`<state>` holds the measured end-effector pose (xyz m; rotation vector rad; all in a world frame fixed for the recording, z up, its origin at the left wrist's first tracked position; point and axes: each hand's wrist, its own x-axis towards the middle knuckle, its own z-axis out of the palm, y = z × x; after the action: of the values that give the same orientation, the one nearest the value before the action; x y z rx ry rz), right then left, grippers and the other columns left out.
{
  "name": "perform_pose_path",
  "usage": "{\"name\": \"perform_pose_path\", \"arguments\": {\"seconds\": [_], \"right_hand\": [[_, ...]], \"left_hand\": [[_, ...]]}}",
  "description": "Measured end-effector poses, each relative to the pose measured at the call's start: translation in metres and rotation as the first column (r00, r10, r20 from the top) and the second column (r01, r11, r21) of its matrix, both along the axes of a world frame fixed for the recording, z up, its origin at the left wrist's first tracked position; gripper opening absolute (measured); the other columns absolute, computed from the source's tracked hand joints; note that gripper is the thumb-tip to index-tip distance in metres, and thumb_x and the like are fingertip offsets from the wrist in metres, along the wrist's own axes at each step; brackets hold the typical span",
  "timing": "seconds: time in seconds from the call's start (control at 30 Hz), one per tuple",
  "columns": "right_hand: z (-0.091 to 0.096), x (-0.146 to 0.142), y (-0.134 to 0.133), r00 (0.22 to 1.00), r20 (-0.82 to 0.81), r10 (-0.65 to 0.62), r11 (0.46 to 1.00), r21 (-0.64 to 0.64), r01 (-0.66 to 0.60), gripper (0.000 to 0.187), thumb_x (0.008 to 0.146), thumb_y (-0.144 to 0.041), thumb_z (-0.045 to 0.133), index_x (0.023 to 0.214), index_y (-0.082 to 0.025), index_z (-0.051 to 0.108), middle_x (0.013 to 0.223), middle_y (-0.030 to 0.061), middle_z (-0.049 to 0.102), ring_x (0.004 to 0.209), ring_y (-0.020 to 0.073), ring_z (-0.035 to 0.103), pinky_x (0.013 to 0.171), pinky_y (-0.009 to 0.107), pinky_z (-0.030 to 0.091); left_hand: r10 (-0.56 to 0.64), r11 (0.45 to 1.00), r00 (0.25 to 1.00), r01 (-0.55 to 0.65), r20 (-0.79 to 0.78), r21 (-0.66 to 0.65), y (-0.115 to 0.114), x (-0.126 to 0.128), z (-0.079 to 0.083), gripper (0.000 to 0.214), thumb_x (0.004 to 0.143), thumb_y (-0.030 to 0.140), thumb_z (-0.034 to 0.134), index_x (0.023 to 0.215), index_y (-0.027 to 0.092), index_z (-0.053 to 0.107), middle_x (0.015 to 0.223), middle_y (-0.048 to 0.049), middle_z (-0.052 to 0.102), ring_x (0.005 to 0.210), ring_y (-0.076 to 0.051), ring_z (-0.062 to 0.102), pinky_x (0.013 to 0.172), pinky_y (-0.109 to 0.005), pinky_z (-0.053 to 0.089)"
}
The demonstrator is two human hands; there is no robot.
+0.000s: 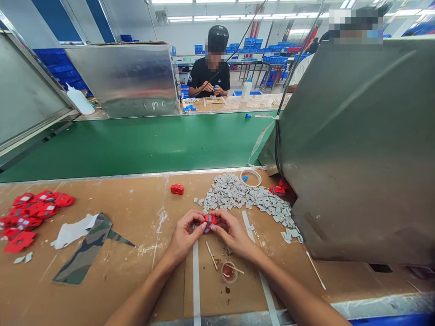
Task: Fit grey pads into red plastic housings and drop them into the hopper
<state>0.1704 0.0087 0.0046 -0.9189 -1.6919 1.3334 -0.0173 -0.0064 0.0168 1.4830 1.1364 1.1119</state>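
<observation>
Both my hands meet over the middle of the brown worktable (136, 253). My left hand (185, 235) and my right hand (231, 233) pinch a small red part (210, 222) with a grey piece on it between their fingertips. Just beyond them lies a heap of small grey squares (244, 197). A single red part (177, 189) sits alone further back. Under my hands lie a thin stick (211, 255) and a small round cap with reddish glue (229, 272).
A pile of red parts (29, 215) lies at the far left, beside white paper and a camouflage strip (86, 249). A tape ring (250, 178), a green conveyor belt (136, 142), and metal boxes (360, 149) surround the table. A person in black works opposite.
</observation>
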Motion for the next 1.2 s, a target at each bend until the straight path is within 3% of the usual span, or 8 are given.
{"name": "perform_pose_path", "arguments": {"seconds": [0.27,0.5,0.63,0.73,0.87,0.97,1.1,1.2], "right_hand": [[0.002,0.001,-0.001,0.999,-0.010,0.033,0.999,-0.027,-0.033,0.023,0.094,-0.034,0.059,0.110,-0.018,0.059,0.104,0.0086,0.064,0.091,0.0186,0.066,0.084,0.034,0.055],[0.007,0.003,-0.004,0.988,0.150,-0.025,0.985,0.172,-0.001,0.017,0.094,-0.025,0.057,0.110,-0.019,0.058,0.104,0.0099,0.064,0.094,0.0220,0.061,0.084,0.036,0.050],[0.009,0.004,-0.007,0.986,0.160,-0.055,0.975,0.221,0.018,0.017,0.094,-0.023,0.056,0.110,-0.019,0.057,0.103,0.0092,0.063,0.094,0.0217,0.059,0.084,0.036,0.049],[0.008,0.002,-0.007,0.989,0.144,-0.034,0.986,0.166,0.010,0.017,0.094,-0.023,0.057,0.110,-0.019,0.058,0.102,0.0089,0.063,0.093,0.0209,0.060,0.085,0.035,0.050],[0.003,-0.003,-0.004,1.000,-0.004,-0.013,1.000,-0.027,0.013,0.021,0.094,-0.030,0.057,0.112,-0.018,0.058,0.108,0.0104,0.063,0.097,0.0203,0.063,0.086,0.035,0.053],[-0.002,-0.005,-0.002,0.997,-0.077,-0.014,0.995,-0.098,0.006,0.025,0.094,-0.034,0.058,0.113,-0.018,0.057,0.115,0.0118,0.062,0.102,0.0208,0.064,0.088,0.035,0.054],[-0.005,-0.004,-0.002,0.998,-0.055,-0.018,0.996,-0.087,0.013,0.023,0.095,-0.033,0.057,0.113,-0.019,0.058,0.111,0.0104,0.063,0.097,0.0195,0.064,0.086,0.035,0.054],[-0.002,-0.002,-0.003,1.000,-0.002,-0.028,0.999,0.019,0.028,0.019,0.095,-0.028,0.056,0.111,-0.018,0.058,0.108,0.0100,0.063,0.096,0.0204,0.062,0.086,0.036,0.053]], "left_hand": [[-0.021,1.000,0.995,0.023,-0.101,0.020,0.000,-0.002,0.008,0.016,0.087,0.032,0.066,0.082,0.016,0.067,0.097,-0.0102,0.069,0.091,-0.021,0.063,0.078,-0.030,0.047],[0.026,1.000,0.992,-0.024,-0.125,0.018,-0.003,0.001,0.008,0.013,0.084,0.029,0.066,0.078,0.017,0.065,0.085,-0.0055,0.067,0.083,-0.019,0.062,0.080,-0.031,0.047],[0.017,1.000,0.994,-0.017,-0.105,0.000,-0.002,0.001,0.009,0.012,0.084,0.027,0.065,0.078,0.016,0.066,0.086,-0.0062,0.067,0.085,-0.020,0.063,0.081,-0.031,0.046],[-0.011,1.000,0.997,0.009,-0.076,-0.028,0.001,-0.002,0.008,0.012,0.083,0.027,0.066,0.079,0.016,0.066,0.086,-0.0067,0.068,0.085,-0.020,0.063,0.080,-0.031,0.046],[-0.031,0.999,0.998,0.028,-0.057,-0.046,0.004,-0.005,0.006,0.014,0.085,0.030,0.067,0.082,0.016,0.069,0.090,-0.0079,0.068,0.088,-0.021,0.063,0.083,-0.032,0.046],[-0.017,0.999,0.999,0.015,-0.049,-0.050,0.004,-0.004,0.005,0.016,0.086,0.031,0.067,0.084,0.015,0.070,0.095,-0.0098,0.069,0.094,-0.022,0.064,0.087,-0.033,0.046],[-0.002,0.998,0.999,-0.001,-0.054,-0.057,0.003,-0.002,0.005,0.016,0.086,0.030,0.066,0.083,0.015,0.070,0.096,-0.0102,0.069,0.095,-0.023,0.064,0.088,-0.034,0.047],[0.006,0.999,0.999,-0.008,-0.053,-0.040,0.002,-0.001,0.004,0.013,0.085,0.028,0.067,0.082,0.016,0.070,0.095,-0.0097,0.070,0.093,-0.022,0.065,0.087,-0.034,0.046]]}}
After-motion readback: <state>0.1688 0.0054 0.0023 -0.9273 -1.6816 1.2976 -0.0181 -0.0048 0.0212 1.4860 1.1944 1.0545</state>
